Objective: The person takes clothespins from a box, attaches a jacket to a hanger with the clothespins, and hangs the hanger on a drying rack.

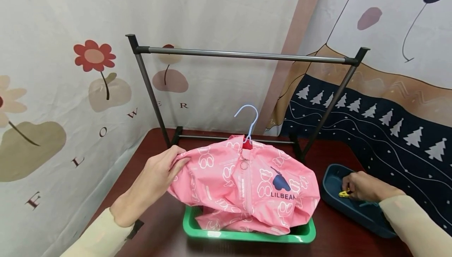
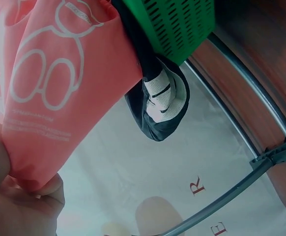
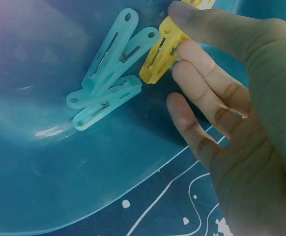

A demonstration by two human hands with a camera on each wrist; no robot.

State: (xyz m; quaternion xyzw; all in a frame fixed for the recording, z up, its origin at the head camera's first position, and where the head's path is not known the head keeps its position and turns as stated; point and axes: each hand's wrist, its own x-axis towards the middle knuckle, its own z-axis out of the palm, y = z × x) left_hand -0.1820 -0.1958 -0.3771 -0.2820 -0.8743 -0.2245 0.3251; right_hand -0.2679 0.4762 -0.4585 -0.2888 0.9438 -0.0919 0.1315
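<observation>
A pink jacket (image 1: pixel 226 178) with white bear outlines and a "LILBEAR" print sits on a light-blue hanger (image 1: pixel 255 119), whose hook sticks up from the collar. My left hand (image 1: pixel 159 174) pinches the jacket's shoulder or sleeve between thumb and fingers, holding it out to the left. The jacket's lower part lies bunched in a green basket (image 1: pixel 247 236). Over at the right, my right hand (image 1: pixel 367 186) reaches into a dark blue tray (image 1: pixel 333 170) and pinches a yellow clothespin (image 3: pixel 160 54). Several turquoise clothespins (image 3: pixel 106 73) lie beside it in the tray.
Behind the basket stands a metal garment rack with a horizontal rail (image 1: pixel 240 55) and slanted posts on a dark red table (image 1: pixel 155 225). In the left wrist view, a dark garment piece with a pale lining (image 2: pixel 167 101) hangs over the basket's side. Printed curtains (image 1: pixel 226 10) close off the back.
</observation>
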